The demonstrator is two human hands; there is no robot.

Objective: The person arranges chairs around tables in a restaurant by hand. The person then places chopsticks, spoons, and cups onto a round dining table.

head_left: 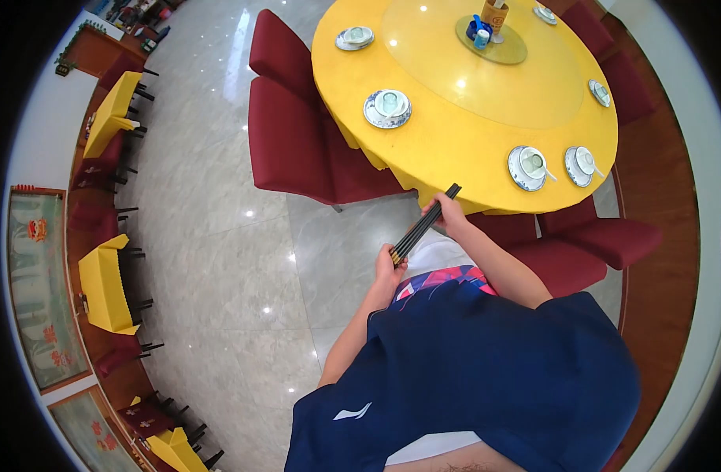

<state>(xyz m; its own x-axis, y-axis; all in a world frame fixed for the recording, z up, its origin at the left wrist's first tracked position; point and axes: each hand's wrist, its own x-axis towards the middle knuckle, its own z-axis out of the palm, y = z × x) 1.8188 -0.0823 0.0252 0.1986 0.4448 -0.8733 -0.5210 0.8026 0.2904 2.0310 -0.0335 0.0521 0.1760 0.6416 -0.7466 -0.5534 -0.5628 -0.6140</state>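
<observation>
A bundle of black chopsticks (424,226) with gold-coloured ends is held slantwise in front of my body. My left hand (387,267) is closed around the lower end, near the gold tips. Higher up, my right hand (451,215) grips the same bundle close to its dark upper end. The right hand is just off the edge of a round table with a yellow cloth (447,169). Nearest on that table are a plate with a bowl, glass and spoon (527,169) and a similar place setting (387,108).
Red chairs (293,138) stand at the table's left, and more red chairs (549,263) at its near right. A glass turntable (486,86) carries a chopstick holder (494,16) and small blue containers (478,31). Along the left wall are yellow-clothed tables (105,287). Grey tiles (234,267) cover the floor.
</observation>
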